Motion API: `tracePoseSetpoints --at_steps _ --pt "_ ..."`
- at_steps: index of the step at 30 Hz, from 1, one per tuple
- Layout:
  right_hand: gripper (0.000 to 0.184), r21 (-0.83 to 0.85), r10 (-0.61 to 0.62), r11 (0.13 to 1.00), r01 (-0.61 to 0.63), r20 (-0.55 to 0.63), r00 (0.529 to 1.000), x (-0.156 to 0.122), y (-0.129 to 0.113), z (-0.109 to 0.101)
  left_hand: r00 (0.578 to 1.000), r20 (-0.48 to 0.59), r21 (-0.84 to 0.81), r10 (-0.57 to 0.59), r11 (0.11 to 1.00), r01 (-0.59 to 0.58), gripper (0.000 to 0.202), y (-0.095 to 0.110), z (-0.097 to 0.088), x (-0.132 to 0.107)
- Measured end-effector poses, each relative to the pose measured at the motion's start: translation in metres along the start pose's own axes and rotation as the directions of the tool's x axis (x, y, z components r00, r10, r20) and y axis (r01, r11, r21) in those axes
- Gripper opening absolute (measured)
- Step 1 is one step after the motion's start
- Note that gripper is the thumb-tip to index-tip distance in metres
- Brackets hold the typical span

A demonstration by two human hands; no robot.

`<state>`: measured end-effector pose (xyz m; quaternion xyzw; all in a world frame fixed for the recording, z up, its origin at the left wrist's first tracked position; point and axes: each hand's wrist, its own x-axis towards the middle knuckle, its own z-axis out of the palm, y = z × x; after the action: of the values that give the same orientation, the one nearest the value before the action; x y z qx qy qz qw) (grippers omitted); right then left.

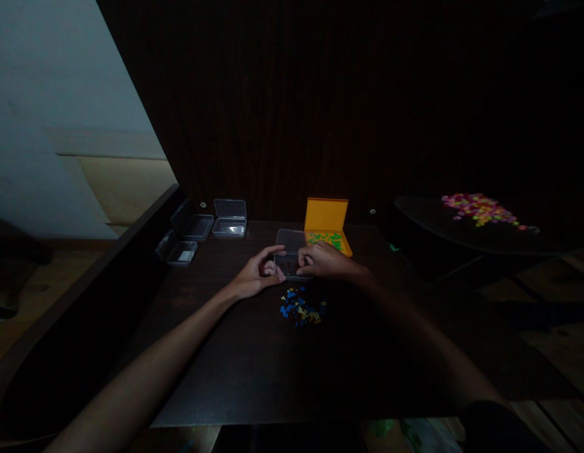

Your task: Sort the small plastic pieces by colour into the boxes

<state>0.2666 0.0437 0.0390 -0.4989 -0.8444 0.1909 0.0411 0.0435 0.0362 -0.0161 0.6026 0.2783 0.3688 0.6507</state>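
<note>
Both hands close on a small clear box (289, 250) that sits near the middle of the desk (235, 371), a little toward its far edge. The left hand (258, 275) curls in from the left, forefinger stretched along the box's left side and thumb at its near corner. The right hand (326, 261) lies over the box's near right corner, fingers bent down onto it. The room is dim, so I cannot tell whether the lid is up or down.

Just on the near side of the box and the hands, a loose pile of small pieces (301, 308), blue, yellow and red, lies on the bare desk, apart from both hands. Right behind the right hand an orange box (326, 216) stands open, its lid tilted up, with green pieces in its tray.

Toward the far left corner of the desk three more clear cases (230, 218) lie open, well apart from the hands. Off the right edge, a separate dark table (415, 214) carries a heap of pink and yellow pieces (481, 209).
</note>
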Motion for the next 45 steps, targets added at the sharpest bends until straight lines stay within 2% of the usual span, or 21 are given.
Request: tracePoseSetpoints --at_steps 5,8,10,13,20,24,32,39,42,45 --pt "0.015 -0.032 -0.045 0.999 0.044 -0.035 0.998 -0.009 -0.009 -0.014 1.000 -0.020 0.028 -0.007 1.000 0.007 0.075 -0.001 0.000 0.000" --pt "0.012 0.016 -0.151 0.989 0.150 0.073 0.986 -0.016 -0.021 -0.022 0.999 -0.035 0.017 0.005 1.000 -0.004 0.074 -0.003 0.000 0.002" --pt "0.010 0.040 -0.248 0.969 0.245 0.162 0.955 -0.020 -0.028 -0.022 0.998 -0.056 0.014 0.013 1.000 -0.012 0.072 -0.004 -0.001 0.003" --pt "0.013 -0.022 -0.306 0.948 0.318 0.225 0.925 -0.021 -0.034 -0.014 0.997 -0.071 0.012 0.011 1.000 -0.010 0.072 -0.005 -0.002 0.004" --pt "0.019 -0.158 -0.263 0.938 0.308 0.252 0.931 -0.018 -0.033 -0.003 0.997 -0.072 -0.010 0.000 1.000 -0.001 0.072 -0.003 -0.001 0.003" --pt "0.016 -0.177 -0.254 0.935 0.308 0.272 0.928 -0.018 -0.034 -0.004 0.997 -0.076 0.001 -0.004 1.000 0.004 0.073 -0.003 -0.001 0.003" --pt "0.011 -0.228 -0.260 0.922 0.313 0.237 0.936 -0.018 -0.027 0.002 0.997 -0.071 0.016 -0.001 1.000 0.002 0.073 -0.004 -0.002 0.003" --pt "0.011 -0.206 -0.259 0.928 0.310 0.240 0.936 -0.018 -0.030 -0.002 0.997 -0.081 0.034 -0.002 0.999 0.005 0.073 -0.003 -0.002 0.004" --pt "0.013 -0.132 -0.277 0.939 0.317 0.255 0.927 -0.019 -0.028 -0.007 0.997 -0.076 0.035 0.009 0.999 -0.006 0.071 -0.003 -0.002 0.003" --pt "0.014 -0.057 -0.287 0.950 0.306 0.218 0.933 -0.021 -0.025 -0.016 0.997 -0.071 0.025 0.021 0.999 -0.020 0.070 -0.004 -0.002 0.003"
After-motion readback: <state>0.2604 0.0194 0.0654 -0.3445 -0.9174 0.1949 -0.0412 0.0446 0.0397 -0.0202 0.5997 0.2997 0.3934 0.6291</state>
